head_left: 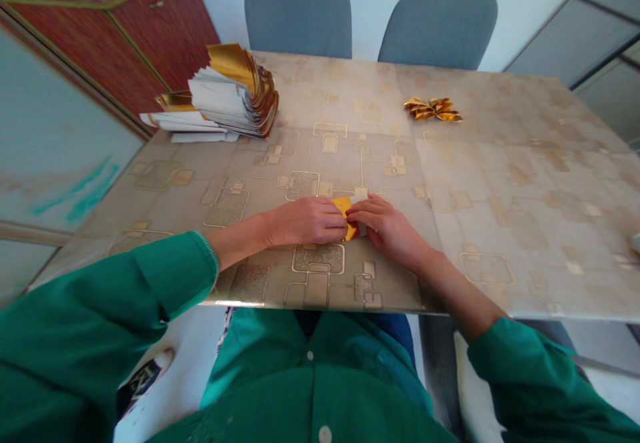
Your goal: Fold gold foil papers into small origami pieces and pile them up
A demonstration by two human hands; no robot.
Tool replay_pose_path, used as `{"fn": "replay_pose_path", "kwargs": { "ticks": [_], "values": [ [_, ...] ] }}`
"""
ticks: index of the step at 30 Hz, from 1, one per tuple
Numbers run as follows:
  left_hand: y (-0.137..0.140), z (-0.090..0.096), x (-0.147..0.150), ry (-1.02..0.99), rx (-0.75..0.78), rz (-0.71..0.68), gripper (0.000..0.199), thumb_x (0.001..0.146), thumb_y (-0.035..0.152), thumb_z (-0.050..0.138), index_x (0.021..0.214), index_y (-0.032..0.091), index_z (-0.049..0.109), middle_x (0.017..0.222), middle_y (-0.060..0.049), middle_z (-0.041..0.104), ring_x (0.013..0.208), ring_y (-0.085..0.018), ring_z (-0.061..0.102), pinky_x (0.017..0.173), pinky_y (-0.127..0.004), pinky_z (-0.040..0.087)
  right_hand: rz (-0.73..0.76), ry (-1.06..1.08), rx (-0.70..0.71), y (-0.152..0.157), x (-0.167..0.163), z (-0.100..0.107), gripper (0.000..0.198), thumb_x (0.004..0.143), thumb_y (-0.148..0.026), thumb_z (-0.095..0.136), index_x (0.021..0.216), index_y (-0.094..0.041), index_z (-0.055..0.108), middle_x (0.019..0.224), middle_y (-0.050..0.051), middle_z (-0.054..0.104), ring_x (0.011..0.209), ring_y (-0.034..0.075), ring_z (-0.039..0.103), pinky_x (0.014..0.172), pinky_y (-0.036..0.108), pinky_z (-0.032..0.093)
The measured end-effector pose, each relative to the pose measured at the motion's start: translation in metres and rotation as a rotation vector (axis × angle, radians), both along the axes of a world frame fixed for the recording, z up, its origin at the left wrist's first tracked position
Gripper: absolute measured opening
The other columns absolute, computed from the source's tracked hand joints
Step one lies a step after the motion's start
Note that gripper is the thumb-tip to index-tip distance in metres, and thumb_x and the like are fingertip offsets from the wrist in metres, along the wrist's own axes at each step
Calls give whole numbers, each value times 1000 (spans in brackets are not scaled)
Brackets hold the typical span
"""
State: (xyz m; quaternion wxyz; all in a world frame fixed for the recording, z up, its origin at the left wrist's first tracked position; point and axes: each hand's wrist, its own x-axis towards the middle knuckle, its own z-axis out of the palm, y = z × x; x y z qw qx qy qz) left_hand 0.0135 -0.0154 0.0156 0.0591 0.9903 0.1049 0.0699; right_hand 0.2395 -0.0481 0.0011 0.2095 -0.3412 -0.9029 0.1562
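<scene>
Between my hands, near the front edge of the table, lies a small sheet of gold paper (342, 204) with a white side, partly folded. My left hand (315, 220) has its fingers closed on the paper's left part. From the right, my right hand (383, 223) pinches the paper, fingers bent over its right part. Much of the sheet is hidden under the fingers. Farther back to the right sits a cluster of folded gold paper pieces (433, 109). A thick stack of gold and white paper sheets (225, 100) stands at the back left, its sheets curved.
The table (500, 183) has a patterned, shiny cover. Two grey chairs (299, 13) stand behind its far edge by the wall. A reddish wooden cabinet (160, 36) is at the far left. Part of a whitish object (635, 242) shows at the right edge.
</scene>
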Motion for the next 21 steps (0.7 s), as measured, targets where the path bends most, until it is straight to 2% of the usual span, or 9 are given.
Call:
{"fn": "replay_pose_path", "kwargs": {
  "ticks": [8, 11, 14, 16, 18, 21],
  "values": [
    [6, -4, -1, -18, 101, -66, 34, 103, 18, 36, 101, 21, 71, 101, -6, 73, 96, -17, 67, 87, -33, 54, 0, 12, -6, -14, 8, -3, 17, 93, -14, 46, 96, -18, 63, 125, 11, 65, 122, 20, 58, 114, 50, 32],
    [6, -5, -1, -53, 107, -54, 34, 103, 18, 37, 97, 21, 70, 98, -5, 73, 92, -15, 67, 85, -31, 54, 1, 16, -16, -16, 9, -5, 10, 93, -21, 54, 99, -19, 62, 127, 11, 64, 125, 21, 56, 114, 52, 31],
    [2, -10, 1, -97, 141, -14, 33, 101, 17, 38, 90, 20, 69, 92, -4, 72, 84, -15, 65, 79, -29, 53, -31, 4, -7, -21, 7, -5, 16, 90, -26, 62, 104, -19, 61, 129, 11, 63, 128, 24, 52, 114, 54, 30],
    [-1, -15, 4, -137, 139, 62, 30, 100, 19, 40, 86, 18, 67, 89, -4, 70, 82, -15, 63, 77, -29, 52, -90, 0, 4, -26, 5, -4, 16, 89, -27, 64, 102, -18, 62, 124, 11, 64, 122, 25, 53, 109, 51, 36],
    [-5, -20, 8, -191, 100, 162, 26, 98, 21, 43, 85, 17, 65, 87, -5, 68, 83, -16, 61, 77, -29, 51, -184, 2, 11, -32, 1, -4, 12, 88, -27, 65, 96, -18, 63, 111, 10, 66, 110, 25, 56, 97, 45, 44],
    [-10, -25, 13, -244, 26, 269, 19, 95, 19, 46, 84, 15, 62, 85, -5, 65, 81, -17, 58, 76, -29, 49, -343, 10, 10, -40, -4, -5, 8, 86, -25, 67, 91, -18, 65, 95, 8, 65, 95, 24, 54, 83, 38, 45]
  ]
}}
